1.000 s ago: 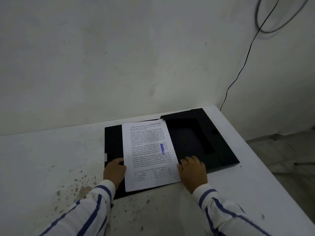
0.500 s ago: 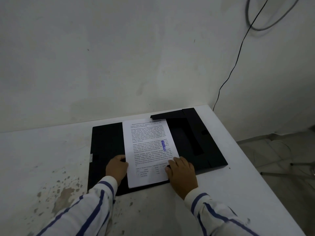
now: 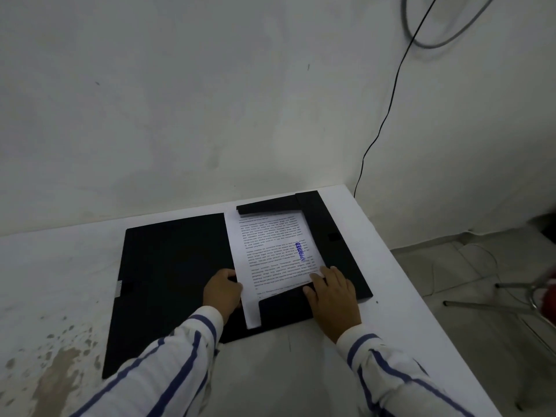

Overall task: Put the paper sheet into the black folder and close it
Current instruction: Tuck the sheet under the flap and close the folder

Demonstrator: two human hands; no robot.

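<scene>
White table (image 3: 391, 341): hands flat on paper sheet (image 3: 270, 251).

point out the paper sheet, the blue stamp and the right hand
paper sheet (image 3: 270, 245): head view, on the printed text near its middle
blue stamp (image 3: 300, 251): head view, on the lettering
right hand (image 3: 334, 299): head view, on the back of the hand

Single head view, looking forward and down, close over the bench (image 3: 391, 341); wide angle, taking in wall (image 3: 210, 100) beyond and floor (image 3: 469, 266) rightward.
</scene>
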